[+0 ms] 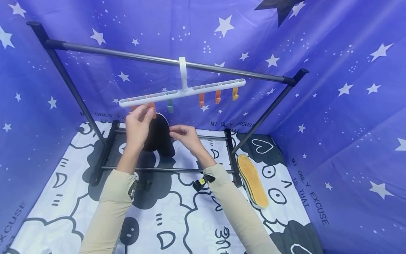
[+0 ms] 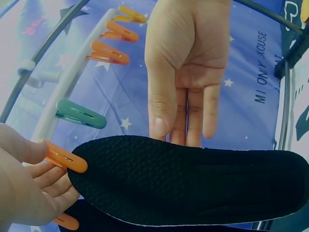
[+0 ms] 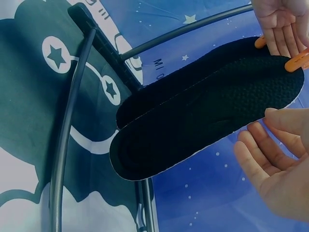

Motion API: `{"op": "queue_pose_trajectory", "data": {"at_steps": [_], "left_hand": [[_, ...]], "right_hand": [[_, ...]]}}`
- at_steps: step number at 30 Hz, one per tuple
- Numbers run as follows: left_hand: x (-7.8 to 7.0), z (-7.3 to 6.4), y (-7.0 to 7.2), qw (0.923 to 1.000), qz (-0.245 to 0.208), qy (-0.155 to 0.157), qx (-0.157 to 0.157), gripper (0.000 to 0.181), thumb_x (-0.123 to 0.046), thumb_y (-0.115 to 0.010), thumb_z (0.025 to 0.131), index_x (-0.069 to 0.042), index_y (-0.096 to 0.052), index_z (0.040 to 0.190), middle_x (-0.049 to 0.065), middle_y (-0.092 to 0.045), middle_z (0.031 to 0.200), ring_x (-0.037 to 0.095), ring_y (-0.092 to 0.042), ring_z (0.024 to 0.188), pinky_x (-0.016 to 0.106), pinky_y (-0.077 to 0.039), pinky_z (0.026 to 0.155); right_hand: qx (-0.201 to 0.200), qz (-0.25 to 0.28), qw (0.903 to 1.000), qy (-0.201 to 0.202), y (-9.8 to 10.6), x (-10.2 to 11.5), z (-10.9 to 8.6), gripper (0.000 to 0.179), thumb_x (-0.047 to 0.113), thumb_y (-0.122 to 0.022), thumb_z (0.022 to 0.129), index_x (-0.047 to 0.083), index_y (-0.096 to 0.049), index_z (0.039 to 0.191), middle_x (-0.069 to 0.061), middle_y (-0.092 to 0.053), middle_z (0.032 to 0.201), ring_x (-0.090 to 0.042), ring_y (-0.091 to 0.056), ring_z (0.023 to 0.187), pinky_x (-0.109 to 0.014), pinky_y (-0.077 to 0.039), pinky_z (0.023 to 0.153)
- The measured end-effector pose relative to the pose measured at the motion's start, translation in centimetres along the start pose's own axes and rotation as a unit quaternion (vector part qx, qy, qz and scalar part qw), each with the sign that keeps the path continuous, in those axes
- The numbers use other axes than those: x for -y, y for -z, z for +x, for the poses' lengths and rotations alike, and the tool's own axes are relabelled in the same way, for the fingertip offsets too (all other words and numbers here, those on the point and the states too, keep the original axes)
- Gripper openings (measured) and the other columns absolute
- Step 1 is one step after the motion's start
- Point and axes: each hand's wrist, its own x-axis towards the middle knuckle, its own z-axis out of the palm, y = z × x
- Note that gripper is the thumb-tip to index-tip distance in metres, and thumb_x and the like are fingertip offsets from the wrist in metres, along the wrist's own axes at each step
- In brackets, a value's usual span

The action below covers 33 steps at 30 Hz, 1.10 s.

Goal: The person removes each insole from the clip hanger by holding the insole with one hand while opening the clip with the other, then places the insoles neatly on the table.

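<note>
In the head view my left hand (image 1: pixel 137 125) is up at the left end of a white clip hanger (image 1: pixel 215 85). Its thumb and fingers pinch an orange clip (image 2: pixel 65 155), whose tip overlaps the toe end of a black insole (image 2: pixel 193 179). My right hand (image 1: pixel 188 137) is at the insole's right edge, thumb and forefinger pinching it there, while its other fingers stay loosely extended. A second black insole (image 3: pixel 193 67) hangs behind the first, with another orange clip (image 3: pixel 260 42) at its top.
The hanger hooks over the bar (image 1: pixel 127 54) of a dark metal rack. A green clip (image 1: pixel 170 106), two orange clips and a yellow clip (image 1: pixel 235 93) hang along it. Yellow-topped insoles (image 1: pixel 253 180) lie on the patterned cloth (image 1: pixel 177 225) beside the rack's right foot. Starry blue curtains surround everything.
</note>
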Motion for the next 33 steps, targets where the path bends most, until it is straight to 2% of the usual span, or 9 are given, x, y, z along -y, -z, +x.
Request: {"op": "queue_pose_trajectory", "data": {"at_steps": [5,11,16,24,29,33], "left_hand": [[-0.19,-0.01,0.08,1.0000,0.005,0.003,0.001,0.028,-0.012,-0.061,0.102,0.004,-0.069,0.124,0.030,-0.071,0.111,-0.006,-0.064,0.084,0.031,-0.054,0.106],[-0.32,0.01,0.10,1.0000,0.002,0.008,0.000,0.028,-0.012,-0.061,0.102,0.002,-0.070,0.125,0.028,-0.072,0.110,-0.001,-0.064,0.088,0.034,-0.053,0.108],[-0.44,0.10,0.05,0.9998,0.016,0.007,-0.004,0.028,-0.011,-0.063,0.101,0.001,-0.070,0.125,0.025,-0.074,0.111,0.001,-0.065,0.089,0.033,-0.054,0.106],[-0.45,0.36,-0.05,0.9999,0.012,-0.002,-0.008,0.025,-0.008,-0.065,0.099,0.002,-0.073,0.121,0.026,-0.074,0.106,-0.002,-0.065,0.077,0.015,-0.054,0.087],[-0.53,0.44,-0.13,0.9999,-0.003,-0.008,-0.010,0.023,-0.006,-0.068,0.097,0.002,-0.074,0.118,0.026,-0.074,0.103,0.002,-0.064,0.074,0.014,-0.053,0.081],[-0.53,0.50,-0.14,0.9998,-0.008,-0.010,-0.016,0.022,-0.004,-0.068,0.096,0.003,-0.075,0.116,0.027,-0.074,0.099,0.002,-0.064,0.073,0.014,-0.053,0.077]], "right_hand": [[0.000,-0.002,1.0000,0.001,-0.13,0.27,-0.09,0.023,-0.001,-0.070,0.093,-0.010,-0.071,0.114,-0.027,-0.073,0.112,-0.012,-0.072,0.088,-0.027,-0.062,0.081],[0.003,-0.009,1.0000,0.000,-0.25,0.36,-0.10,0.022,0.000,-0.070,0.093,-0.009,-0.072,0.113,-0.027,-0.073,0.112,-0.008,-0.070,0.085,-0.026,-0.062,0.080],[0.003,-0.009,1.0000,-0.001,-0.35,0.32,-0.03,0.022,0.000,-0.070,0.093,-0.009,-0.072,0.113,-0.026,-0.074,0.111,-0.007,-0.070,0.085,-0.027,-0.062,0.080],[-0.002,-0.014,0.9998,-0.015,-0.52,0.07,0.06,0.023,0.002,-0.071,0.092,-0.008,-0.071,0.113,-0.026,-0.074,0.109,-0.010,-0.070,0.084,-0.028,-0.062,0.081],[-0.003,-0.013,0.9994,-0.032,-0.61,-0.08,-0.01,0.024,0.004,-0.072,0.092,-0.007,-0.072,0.114,-0.025,-0.074,0.111,-0.014,-0.072,0.088,-0.029,-0.062,0.084],[0.002,0.006,0.9994,-0.033,-0.78,-0.19,-0.02,0.025,0.001,-0.072,0.092,-0.009,-0.071,0.114,-0.027,-0.074,0.111,-0.012,-0.072,0.086,-0.030,-0.063,0.084]]}}
